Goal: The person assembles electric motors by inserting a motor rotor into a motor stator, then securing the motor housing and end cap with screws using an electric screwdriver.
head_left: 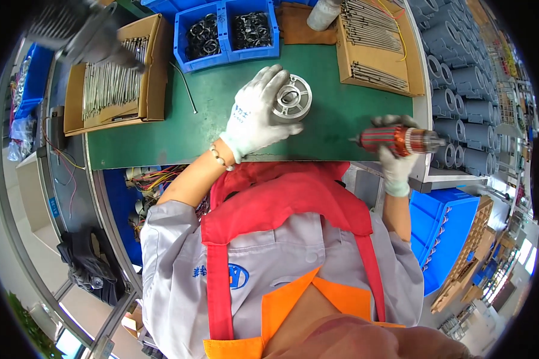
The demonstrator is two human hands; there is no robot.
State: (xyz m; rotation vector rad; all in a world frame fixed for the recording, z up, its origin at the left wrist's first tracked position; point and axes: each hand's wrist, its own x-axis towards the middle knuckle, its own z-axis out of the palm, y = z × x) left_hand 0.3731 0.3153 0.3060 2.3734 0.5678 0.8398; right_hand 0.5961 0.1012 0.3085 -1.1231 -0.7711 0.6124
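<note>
My gloved left hand [256, 110] is wrapped round the left side of a round silver metal end cover [300, 99], which rests on the green bench top with its spoked face and centre hole upward. At the right edge of the bench, my gloved right hand [399, 157] grips a motor armature [389, 140] from below and behind. The armature lies level in the air, with a red winding, a copper-coloured commutator end and a shaft tip pointing left. It is slightly blurred.
Two blue bins [226, 31] of dark rings stand at the back. Cardboard boxes of metal rods flank the bench, one left [115, 78] and one right [377, 45]. A dark power tool [84, 36] hangs upper left. Grey housings [461, 113] are stacked right. A thin rod [185, 90] lies on the bench.
</note>
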